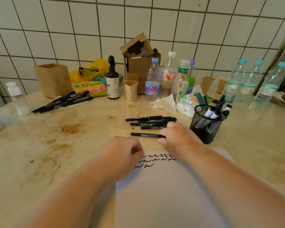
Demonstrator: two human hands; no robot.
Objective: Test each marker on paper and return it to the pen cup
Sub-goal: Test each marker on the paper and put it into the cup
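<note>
A white sheet of paper point(163, 191) lies in front of me, with black squiggles along its top edge. My left hand point(122, 150) rests curled on the paper's top left corner, holding nothing. My right hand point(176, 137) grips the right end of a single black marker point(143, 134) lying on the counter just beyond the paper. Behind it lies a pile of several black markers point(150, 121). The black mesh pen cup point(206, 124) stands to the right with several markers in it.
Another bunch of black markers point(62, 102) lies far left by a wooden box point(53, 79). Bottles point(152, 79), paper cups point(131, 90), a cardboard box point(138, 63), tissue point(166, 102) and snack packets crowd the back along the tiled wall. The counter point(56, 145) is stained.
</note>
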